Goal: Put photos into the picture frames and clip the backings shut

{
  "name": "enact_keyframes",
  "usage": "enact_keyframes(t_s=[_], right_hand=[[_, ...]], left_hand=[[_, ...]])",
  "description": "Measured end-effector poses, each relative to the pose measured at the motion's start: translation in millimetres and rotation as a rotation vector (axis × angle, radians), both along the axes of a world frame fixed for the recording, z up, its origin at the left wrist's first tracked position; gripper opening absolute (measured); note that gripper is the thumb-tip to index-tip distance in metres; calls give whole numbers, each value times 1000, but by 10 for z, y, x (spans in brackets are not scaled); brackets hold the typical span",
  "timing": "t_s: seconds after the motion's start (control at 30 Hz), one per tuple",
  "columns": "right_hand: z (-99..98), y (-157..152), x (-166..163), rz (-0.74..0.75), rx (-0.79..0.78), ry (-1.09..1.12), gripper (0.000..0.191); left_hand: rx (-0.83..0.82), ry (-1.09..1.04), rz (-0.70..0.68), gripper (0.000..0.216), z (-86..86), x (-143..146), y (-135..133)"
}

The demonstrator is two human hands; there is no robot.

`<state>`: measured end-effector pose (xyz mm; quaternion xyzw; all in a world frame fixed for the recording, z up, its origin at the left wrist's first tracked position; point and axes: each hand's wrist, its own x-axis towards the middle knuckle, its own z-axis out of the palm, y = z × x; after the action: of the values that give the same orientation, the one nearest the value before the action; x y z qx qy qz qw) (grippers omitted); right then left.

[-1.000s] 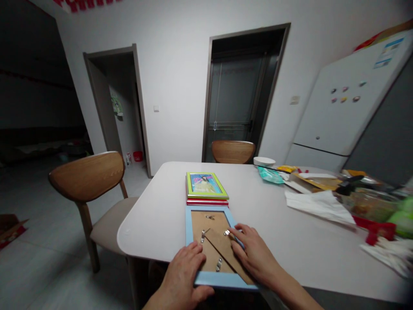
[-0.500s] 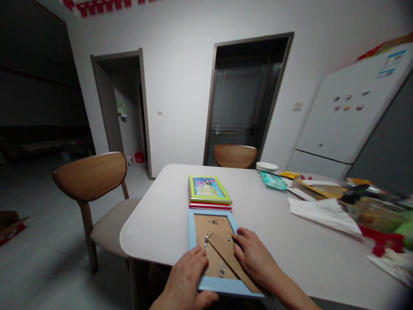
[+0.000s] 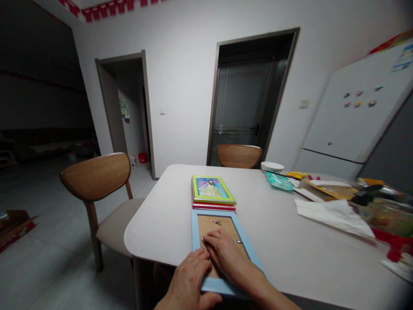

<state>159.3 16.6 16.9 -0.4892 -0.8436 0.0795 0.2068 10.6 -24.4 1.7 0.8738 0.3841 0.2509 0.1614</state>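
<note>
A light blue picture frame [image 3: 196, 224] lies face down on the white table [image 3: 167, 202], its brown backing board up. My left hand [image 3: 189, 280] presses on the frame's near left edge, fingers bent over it. My right hand [image 3: 226, 254] lies across the backing board, fingertips at the small metal clip near the left side; the fingers are extended and flat. Just beyond the blue frame sits a stack with a green frame [image 3: 213, 189] holding a picture on top of a red frame [image 3: 214, 207].
Wooden chairs stand at the left [image 3: 97, 176] and far side [image 3: 238, 155] of the table. A white bowl [image 3: 272, 166], a teal packet [image 3: 278, 181], papers [image 3: 332, 211] and clutter fill the right side. A white fridge [image 3: 355, 112] stands at right.
My right hand slid left from the frame's right side across the backing board to its left clip. The left hand stayed on the near edge. The view shifted slightly.
</note>
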Motion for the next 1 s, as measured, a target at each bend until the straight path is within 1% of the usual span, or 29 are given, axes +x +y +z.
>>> enact_keyframes(t_s=[0.13,0.3,0.37,0.43,0.47,0.53,0.6,0.63,0.77,0.9,1.0], right_hand=[[55,9,2,27,-18,15,29],[175,-62,-61,45,-81,17,26],[153,-62,-64,41,-76,30,26],[90,-6,-27,34,-58,46,25],[54,45,10,0,-46,54,25],[-7,185,113,-117,-24,65,26],[-39,343,231,-245,-12,61,28],[-45,416,282,-284,-12,51,28],[-59,615,363,-354,-9,2,25],[-85,717,307,-380,17,1,22],[-100,783,276,-407,33,21,25]], left_hand=[[-12,-22,5,50,-42,1,7],[-15,-72,-12,53,9,1,-16],[-15,-69,-10,51,13,1,-14],[-6,-53,-1,48,-8,-1,-4],[2,-42,2,47,-26,-3,3],[18,-23,2,46,-62,-7,17],[30,-13,-6,47,-90,-10,29],[33,-11,-10,47,-98,-10,34],[26,-12,1,45,-108,-7,44],[11,-30,6,39,-109,-7,49],[-10,-30,6,37,-113,-10,50]])
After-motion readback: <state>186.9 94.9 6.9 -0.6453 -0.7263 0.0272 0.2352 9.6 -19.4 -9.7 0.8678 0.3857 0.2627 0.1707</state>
